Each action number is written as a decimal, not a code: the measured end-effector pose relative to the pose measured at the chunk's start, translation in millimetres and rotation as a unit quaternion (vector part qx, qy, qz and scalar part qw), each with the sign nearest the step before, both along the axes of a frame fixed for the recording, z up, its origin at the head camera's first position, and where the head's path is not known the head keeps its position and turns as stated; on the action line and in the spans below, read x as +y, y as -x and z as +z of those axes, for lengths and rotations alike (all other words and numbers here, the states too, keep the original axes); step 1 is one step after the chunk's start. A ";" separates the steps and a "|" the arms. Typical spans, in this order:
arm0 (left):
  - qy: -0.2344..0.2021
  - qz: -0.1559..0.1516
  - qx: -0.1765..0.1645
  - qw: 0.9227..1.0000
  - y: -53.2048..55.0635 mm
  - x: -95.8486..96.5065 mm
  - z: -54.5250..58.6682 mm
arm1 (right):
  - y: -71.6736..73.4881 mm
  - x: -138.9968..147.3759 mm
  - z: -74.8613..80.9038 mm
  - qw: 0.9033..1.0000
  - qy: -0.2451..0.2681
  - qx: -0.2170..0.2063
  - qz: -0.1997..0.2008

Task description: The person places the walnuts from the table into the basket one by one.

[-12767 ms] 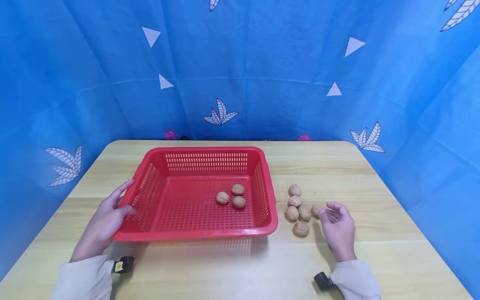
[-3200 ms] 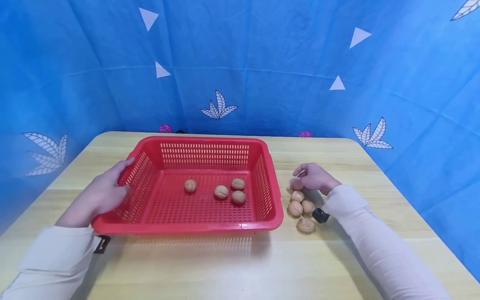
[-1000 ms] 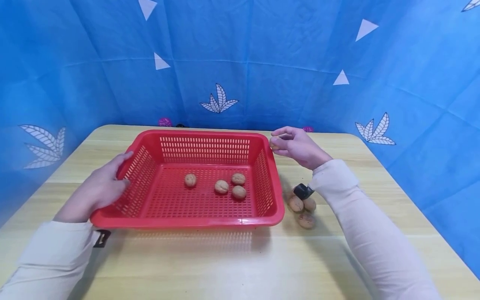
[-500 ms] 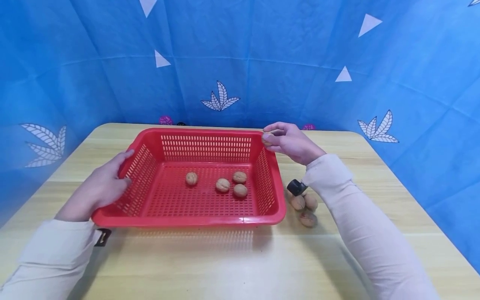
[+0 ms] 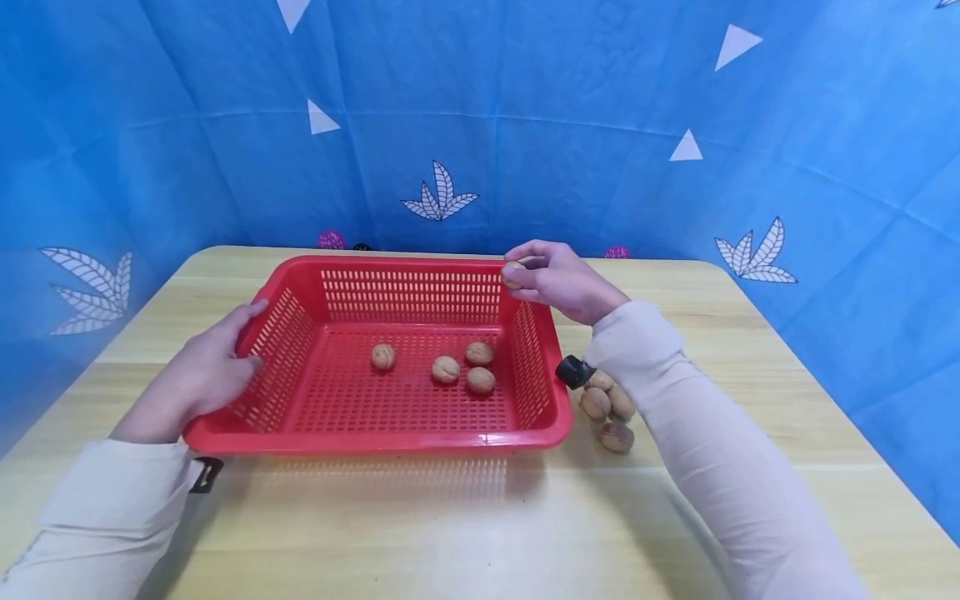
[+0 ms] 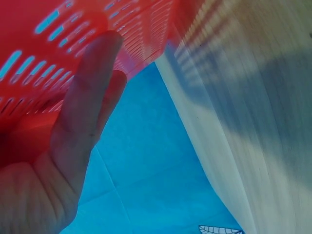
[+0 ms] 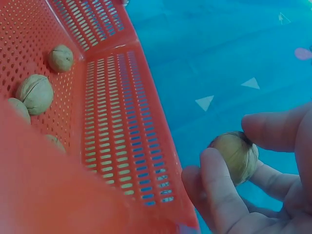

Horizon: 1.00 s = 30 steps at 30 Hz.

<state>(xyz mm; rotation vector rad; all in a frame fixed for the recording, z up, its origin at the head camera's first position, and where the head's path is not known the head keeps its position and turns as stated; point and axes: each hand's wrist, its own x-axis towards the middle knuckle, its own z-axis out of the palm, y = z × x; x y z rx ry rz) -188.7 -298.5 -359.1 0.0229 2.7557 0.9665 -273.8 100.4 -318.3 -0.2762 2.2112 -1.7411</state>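
Note:
A red plastic basket (image 5: pixel 420 442) with slotted walls stands on the wooden table. My left hand (image 5: pixel 213 367) grips its left side, thumb over the rim and the other fingers (image 6: pixel 90 83) against the outer wall. Pinched between the thumb and fingers of my right hand (image 5: pixel 562 279) is a walnut (image 7: pixel 236 156), held up at the basket's back right corner. Several walnuts lie on the basket floor: one walnut (image 5: pixel 383 357) sits left of centre, and the others, such as this walnut (image 5: pixel 481 381), cluster toward the right.
Right of the basket, several loose walnuts (image 5: pixel 596 403) lie on the table (image 5: pixel 450 533), partly behind the right wrist's black camera (image 5: pixel 574 372). A blue patterned curtain (image 5: pixel 480 125) hangs behind the table.
Over the last seconds my right hand lifted a walnut from the pile and carried it left to the basket's back right corner. A fourth walnut joined those inside earlier. My left hand keeps its grip.

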 end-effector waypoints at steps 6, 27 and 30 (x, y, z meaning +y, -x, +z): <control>0.005 -0.002 0.002 1.000 0.7 0.2 -1.2 | 3.5 -11.9 3.2 1.000 -0.016 -0.002 0.010; 0.001 -0.001 0.001 1.000 0.3 -4.3 -3.3 | 18.7 -65.7 -15.9 0.996 -0.080 -0.025 0.014; 0.003 -0.001 0.002 1.000 0.9 -3.5 -3.7 | 18.9 -68.2 -20.4 0.993 -0.119 -0.023 0.008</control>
